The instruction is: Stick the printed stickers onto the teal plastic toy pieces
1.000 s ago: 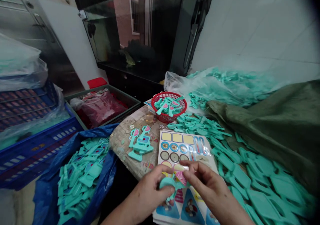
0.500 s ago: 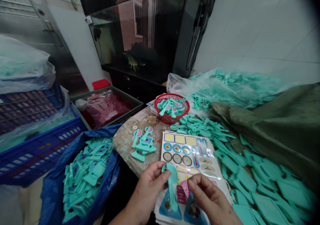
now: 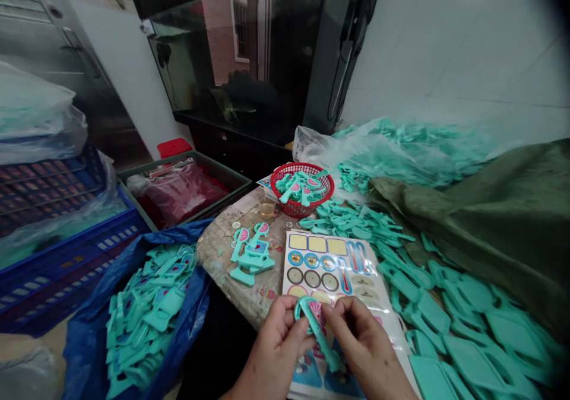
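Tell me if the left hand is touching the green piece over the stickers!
Touching. The head view shows the left hand pinching the green piece by its round end.

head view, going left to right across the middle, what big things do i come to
Blue crate → grey-green tub → red basket → dark green cloth
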### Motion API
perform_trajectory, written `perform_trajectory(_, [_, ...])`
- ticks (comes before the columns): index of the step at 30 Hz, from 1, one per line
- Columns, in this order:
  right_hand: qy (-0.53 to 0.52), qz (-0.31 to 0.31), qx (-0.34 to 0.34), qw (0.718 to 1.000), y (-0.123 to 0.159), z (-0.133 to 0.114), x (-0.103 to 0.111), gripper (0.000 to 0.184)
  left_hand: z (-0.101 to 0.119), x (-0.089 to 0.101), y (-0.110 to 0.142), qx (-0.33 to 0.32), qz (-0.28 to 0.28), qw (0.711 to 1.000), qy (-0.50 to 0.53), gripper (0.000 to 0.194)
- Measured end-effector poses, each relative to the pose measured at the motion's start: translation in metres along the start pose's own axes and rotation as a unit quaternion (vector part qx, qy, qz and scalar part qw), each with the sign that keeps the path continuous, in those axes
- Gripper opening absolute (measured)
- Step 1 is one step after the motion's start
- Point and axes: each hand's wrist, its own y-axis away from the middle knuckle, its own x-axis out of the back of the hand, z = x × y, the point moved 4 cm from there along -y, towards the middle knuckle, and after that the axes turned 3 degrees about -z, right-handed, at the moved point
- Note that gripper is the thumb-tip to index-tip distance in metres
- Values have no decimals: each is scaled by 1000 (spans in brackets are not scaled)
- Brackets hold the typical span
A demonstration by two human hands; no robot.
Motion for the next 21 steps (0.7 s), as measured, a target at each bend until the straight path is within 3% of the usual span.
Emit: perform_trajectory(21, [26,18,9,999,1,1,-5,35,-4,4,1,-22,-3,1000,-10,26])
